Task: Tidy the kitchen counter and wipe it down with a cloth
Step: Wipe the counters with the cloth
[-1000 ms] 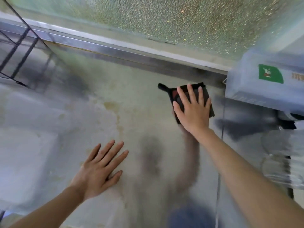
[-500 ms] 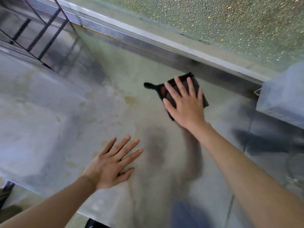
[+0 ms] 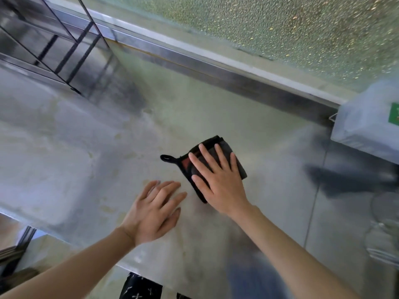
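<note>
Closer to its partner than half a second ago, my left hand (image 3: 151,210) lies released on the bench (image 3: 64,180), fingers straight, holding nothing and far from the steel rail (image 3: 237,78). To its right the dark cloth (image 3: 225,145) has slid back from that rail, now well apart from it, with my right hand (image 3: 218,186) pressing it flat under spread, straight fingers, unclenched. I judge this mid-wipe: the next stroke calls for steady downward pressure and a sweep across the yellowish stains (image 3: 129,156) between my left hand and the rail.
</note>
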A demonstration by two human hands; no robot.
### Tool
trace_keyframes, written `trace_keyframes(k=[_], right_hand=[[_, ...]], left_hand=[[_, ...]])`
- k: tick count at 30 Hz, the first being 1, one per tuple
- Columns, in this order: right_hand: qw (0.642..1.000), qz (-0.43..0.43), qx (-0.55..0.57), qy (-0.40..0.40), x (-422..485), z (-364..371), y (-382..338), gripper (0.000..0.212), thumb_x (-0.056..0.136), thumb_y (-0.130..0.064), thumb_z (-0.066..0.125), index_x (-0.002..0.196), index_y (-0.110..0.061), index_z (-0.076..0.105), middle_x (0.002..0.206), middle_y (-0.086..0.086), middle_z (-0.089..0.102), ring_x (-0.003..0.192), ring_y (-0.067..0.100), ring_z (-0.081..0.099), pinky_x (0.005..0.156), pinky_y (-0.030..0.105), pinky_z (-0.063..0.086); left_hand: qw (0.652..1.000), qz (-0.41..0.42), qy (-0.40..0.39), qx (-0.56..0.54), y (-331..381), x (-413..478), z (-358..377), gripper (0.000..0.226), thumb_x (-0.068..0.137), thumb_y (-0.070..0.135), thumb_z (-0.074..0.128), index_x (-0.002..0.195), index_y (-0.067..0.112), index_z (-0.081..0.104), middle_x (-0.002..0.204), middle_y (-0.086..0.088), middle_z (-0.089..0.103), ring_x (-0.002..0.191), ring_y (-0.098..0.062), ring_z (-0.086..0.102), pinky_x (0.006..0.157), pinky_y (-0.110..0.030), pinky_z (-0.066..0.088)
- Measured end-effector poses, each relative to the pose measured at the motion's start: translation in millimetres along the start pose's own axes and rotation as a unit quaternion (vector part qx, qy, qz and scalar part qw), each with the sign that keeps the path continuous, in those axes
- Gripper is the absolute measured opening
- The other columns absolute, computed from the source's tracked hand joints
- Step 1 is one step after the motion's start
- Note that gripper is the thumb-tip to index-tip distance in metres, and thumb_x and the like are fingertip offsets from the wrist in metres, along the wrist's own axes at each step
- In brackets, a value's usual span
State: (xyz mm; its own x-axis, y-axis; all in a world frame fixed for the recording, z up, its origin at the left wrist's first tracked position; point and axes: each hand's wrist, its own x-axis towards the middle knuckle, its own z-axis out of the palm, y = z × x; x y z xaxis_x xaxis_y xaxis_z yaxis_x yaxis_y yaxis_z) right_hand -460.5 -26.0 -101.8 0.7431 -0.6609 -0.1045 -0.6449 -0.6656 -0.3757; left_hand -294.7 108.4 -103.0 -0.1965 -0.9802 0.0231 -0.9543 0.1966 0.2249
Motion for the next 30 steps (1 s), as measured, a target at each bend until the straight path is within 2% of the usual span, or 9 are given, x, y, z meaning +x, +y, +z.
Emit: trace_keyframes(k=[2,4,5,11,13,16,18,23,30], right_hand=[[0.992,0.037,0.098,0.065,-7.8,-13.7,16.9,0.047,0.098,-0.034,0.03,0.144,-0.024,0.033,0.154,0.005,0.027,0.143,0.027,0.021,0.114,0.046,0.018],[0.973,0.14,0.094,0.158,-8.1,-26.6,46.0,0.044,0.098,-0.025,0.031,0.139,-0.013,0.042,0.149,0.013,0.035,0.139,0.031,0.029,0.112,0.046,0.026],[0.966,0.186,0.069,0.166,-8.4,-31.4,60.7,0.044,0.098,-0.024,0.03,0.137,-0.01,0.044,0.149,0.015,0.036,0.138,0.033,0.03,0.111,0.048,0.028],[0.966,0.242,-0.087,0.036,-12.2,-13.7,85.2,0.053,0.099,-0.038,0.013,0.148,-0.021,0.023,0.157,0.003,0.019,0.145,0.026,0.015,0.115,0.045,0.015],[0.963,0.247,-0.105,0.026,-11.7,-9.1,88.7,0.054,0.099,-0.044,0.014,0.149,-0.024,0.016,0.158,-0.001,0.012,0.146,0.023,0.009,0.116,0.042,0.009],[0.964,0.239,-0.108,0.029,-13.3,-6.0,91.8,0.056,0.098,-0.049,0.01,0.149,-0.026,0.01,0.157,-0.005,0.003,0.145,0.019,0.001,0.115,0.037,0.0],[0.965,0.238,-0.107,0.028,-13.6,-5.5,91.3,0.057,0.097,-0.049,0.008,0.149,-0.026,0.007,0.155,-0.006,-0.001,0.144,0.018,-0.002,0.115,0.039,0.001],[0.966,0.232,-0.112,0.015,-13.5,-8.5,90.6,0.055,0.098,-0.049,0.008,0.148,-0.029,-0.001,0.156,-0.005,-0.004,0.144,0.019,-0.006,0.114,0.04,-0.001],[0.969,0.233,-0.08,0.028,-13.5,-14.5,86.2,0.056,0.097,-0.048,0.012,0.15,-0.03,0.01,0.159,-0.003,0.005,0.146,0.023,0.0,0.116,0.042,0.001]], left_hand=[[0.999,-0.021,0.04,-0.022,10.5,10.9,-8.9,0.035,0.087,0.028,0.048,0.118,0.015,0.061,0.12,-0.011,0.06,0.112,-0.028,0.055,0.101,-0.044,0.033],[0.996,-0.034,0.071,-0.03,24.8,38.3,-13.4,0.035,0.089,0.027,0.045,0.12,0.015,0.055,0.126,-0.009,0.055,0.118,-0.026,0.049,0.103,-0.044,0.031],[0.996,-0.042,0.073,-0.028,32.2,56.5,-11.4,0.037,0.09,0.027,0.043,0.123,0.015,0.054,0.13,-0.008,0.053,0.122,-0.025,0.046,0.104,-0.043,0.03],[0.99,-0.125,-0.064,0.014,51.5,136.7,22.4,0.055,0.093,0.04,0.028,0.139,0.013,0.041,0.148,-0.006,0.037,0.136,-0.022,0.035,0.107,-0.043,0.036],[0.989,-0.137,-0.058,0.016,27.5,148.8,27.3,0.056,0.094,0.041,0.025,0.142,0.014,0.034,0.152,-0.005,0.03,0.14,-0.021,0.027,0.111,-0.042,0.026],[0.967,-0.253,-0.014,0.019,-29.8,183.3,17.2,0.056,0.097,0.04,0.021,0.147,0.015,0.02,0.156,-0.004,0.015,0.144,-0.02,0.012,0.114,-0.041,0.013],[0.949,-0.313,-0.03,0.017,-51.6,195.3,11.1,0.057,0.098,0.039,0.017,0.148,0.014,0.01,0.158,-0.005,0.005,0.145,-0.02,0.002,0.115,-0.04,0.006],[0.968,-0.248,-0.028,0.017,3.8,155.3,21.6,0.062,0.094,0.042,0.016,0.148,0.011,0.016,0.157,-0.008,0.012,0.145,-0.023,0.008,0.115,-0.041,0.007],[0.986,-0.151,-0.07,0.016,86.1,49.3,33.9,0.063,0.092,0.049,0.031,0.145,0.015,0.028,0.153,-0.004,0.024,0.142,-0.02,0.019,0.112,-0.04,0.013]])
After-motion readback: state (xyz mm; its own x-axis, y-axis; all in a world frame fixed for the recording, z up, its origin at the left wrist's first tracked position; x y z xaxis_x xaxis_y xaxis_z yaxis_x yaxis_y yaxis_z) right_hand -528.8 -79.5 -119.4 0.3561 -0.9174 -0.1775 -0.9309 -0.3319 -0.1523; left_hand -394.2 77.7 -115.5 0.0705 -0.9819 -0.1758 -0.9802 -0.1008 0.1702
